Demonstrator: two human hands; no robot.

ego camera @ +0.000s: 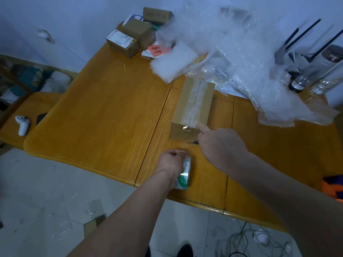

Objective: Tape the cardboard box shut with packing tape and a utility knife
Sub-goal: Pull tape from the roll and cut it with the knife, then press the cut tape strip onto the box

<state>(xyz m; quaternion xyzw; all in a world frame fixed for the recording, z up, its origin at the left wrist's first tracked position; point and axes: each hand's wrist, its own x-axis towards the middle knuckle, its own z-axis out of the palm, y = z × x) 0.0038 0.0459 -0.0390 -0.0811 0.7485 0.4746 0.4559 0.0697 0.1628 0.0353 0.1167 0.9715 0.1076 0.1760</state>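
Left grip [171, 160] closed on tape roll [182, 173], right grip [216, 140] loose, forefinger pressing taped cardboard box [193, 104].

Left forearm: bare, enters from the bottom centre of the frame, runs up and right to the lower centre. Left hand [173, 160]: back toward the camera, fingers curled downward in a closed grip; what they grip is partly hidden by the hand.

Right forearm: bare, enters from the lower right corner, runs up and left toward the centre. Right hand [217, 143]: back upward, index finger extended up-left, remaining fingers folded under; nothing seen held.
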